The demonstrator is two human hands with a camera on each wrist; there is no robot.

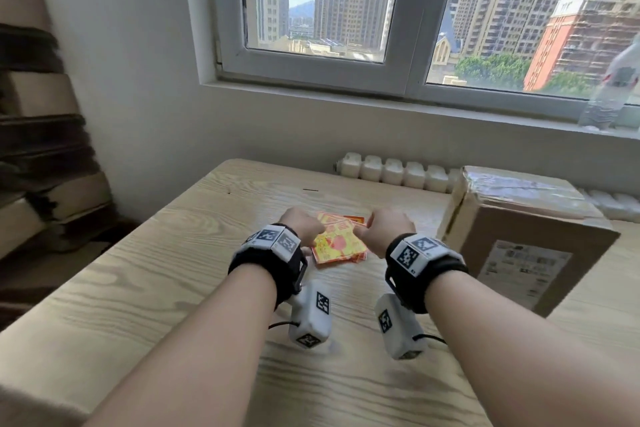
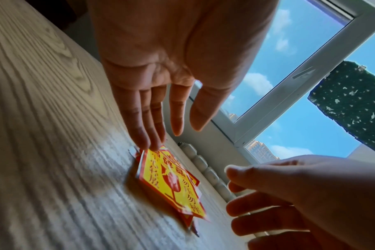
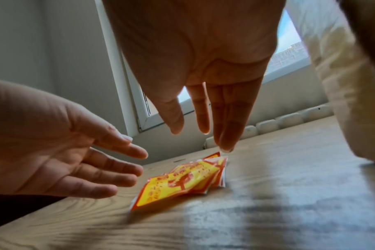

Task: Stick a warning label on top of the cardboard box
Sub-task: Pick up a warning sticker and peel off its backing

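Head: hands, left hand (image 1: 300, 222) and right hand (image 1: 388, 226), flank the warning labels (image 1: 340, 239); cardboard box (image 1: 526, 236) at three o'clock, top bare.
Left wrist: fingers (image 2: 146, 133) straight, seemingly touching the stack.
Right wrist: fingers (image 3: 227, 121) extended, holding nothing; peeling and sticking remain.

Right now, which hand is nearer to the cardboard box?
The right hand: it hovers over the right edge of the warning labels, beside the cardboard box. The left hand is over the labels' left edge, farther away.
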